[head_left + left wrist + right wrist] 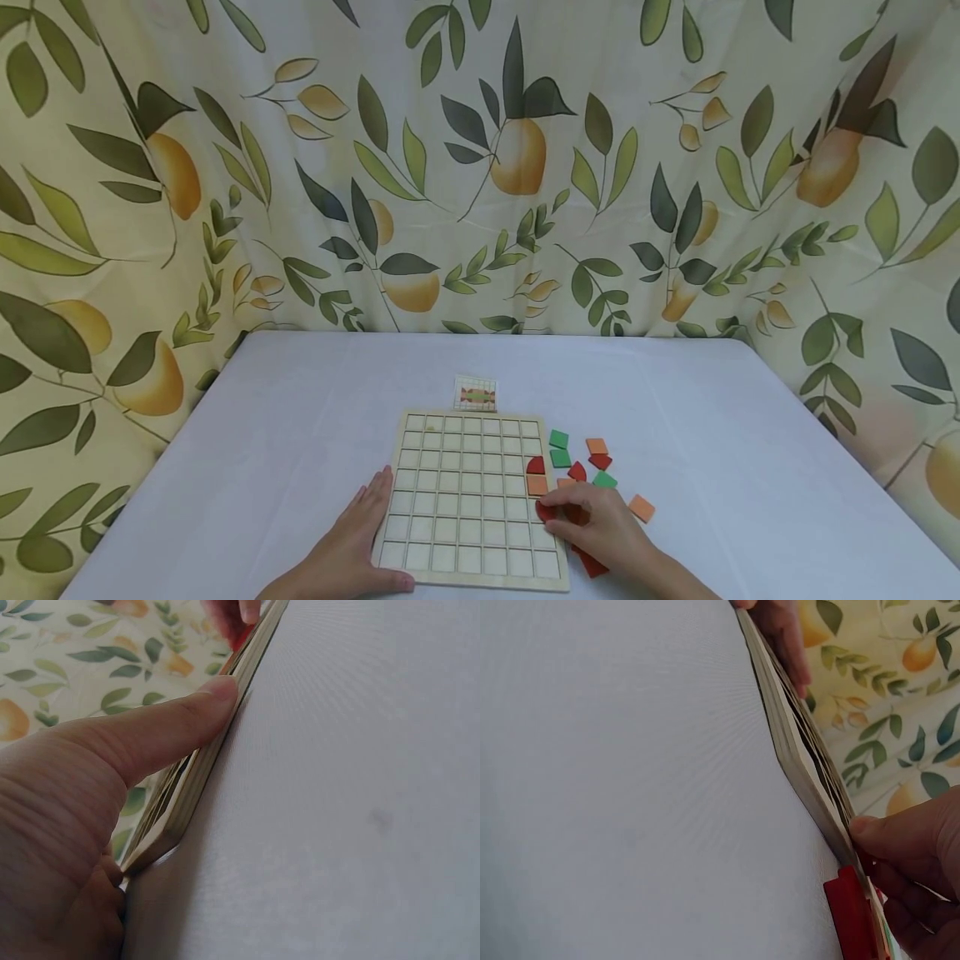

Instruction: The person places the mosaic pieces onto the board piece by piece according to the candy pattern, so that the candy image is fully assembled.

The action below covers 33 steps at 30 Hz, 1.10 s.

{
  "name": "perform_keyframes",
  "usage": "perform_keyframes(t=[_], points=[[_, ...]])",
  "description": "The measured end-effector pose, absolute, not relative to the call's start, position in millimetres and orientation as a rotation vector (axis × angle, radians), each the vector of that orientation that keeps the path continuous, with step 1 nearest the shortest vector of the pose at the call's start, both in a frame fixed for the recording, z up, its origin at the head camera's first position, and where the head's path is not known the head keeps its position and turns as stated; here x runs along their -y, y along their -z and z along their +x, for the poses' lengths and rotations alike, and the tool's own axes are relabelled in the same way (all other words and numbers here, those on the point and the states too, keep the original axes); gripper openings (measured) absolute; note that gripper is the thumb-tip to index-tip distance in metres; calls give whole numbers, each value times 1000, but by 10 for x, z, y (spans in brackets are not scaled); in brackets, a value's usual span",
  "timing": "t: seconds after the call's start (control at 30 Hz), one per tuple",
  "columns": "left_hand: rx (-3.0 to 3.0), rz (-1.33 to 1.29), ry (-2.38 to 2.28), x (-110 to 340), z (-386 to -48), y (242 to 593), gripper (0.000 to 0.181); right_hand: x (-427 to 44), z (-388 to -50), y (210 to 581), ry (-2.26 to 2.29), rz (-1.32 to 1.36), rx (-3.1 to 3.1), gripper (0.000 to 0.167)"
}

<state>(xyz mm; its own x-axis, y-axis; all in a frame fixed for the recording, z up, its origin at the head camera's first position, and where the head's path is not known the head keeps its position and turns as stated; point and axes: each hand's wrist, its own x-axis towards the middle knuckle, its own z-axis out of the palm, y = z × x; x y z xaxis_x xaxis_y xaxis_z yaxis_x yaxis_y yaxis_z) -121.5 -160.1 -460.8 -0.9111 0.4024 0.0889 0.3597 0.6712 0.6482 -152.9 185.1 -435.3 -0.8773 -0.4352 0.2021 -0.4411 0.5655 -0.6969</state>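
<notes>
Viewing the work from the head camera, we see the whole wooden grid board (465,507), pale and square-celled, flat on the white tablecloth (322,392), with a small pattern card (476,395) just beyond it; neither wrist view shows the card. Our left hand (348,542) lies along the board's left side, fingers straight and close together, thumb at the near edge. Our right hand (600,521) pinches a red piece (544,512) between thumb and fingertips at the right rim; the fingertips hide part of its outline. Just above it in the rightmost column sit an orange square (537,485) and a rounded red tile (536,466). Loose green, orange and red tiles lie right of the board.

In the left wrist view, we find the thumb (172,729) resting on the rim and the board's layered side exposed.

In the right wrist view, we note the thumb and fingers at the board's edge, with glossy red blocks (850,915) just beside the board, below the hand; the pinched piece is largely hidden.
</notes>
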Motion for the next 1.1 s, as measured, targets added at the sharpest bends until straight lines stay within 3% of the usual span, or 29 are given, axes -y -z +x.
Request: perform_keyframes(t=[1.1], points=[[-2837, 678, -1081, 1625, -1210, 4635, 128, -1806, -1594, 4413, -1395, 739, 2776, 23]])
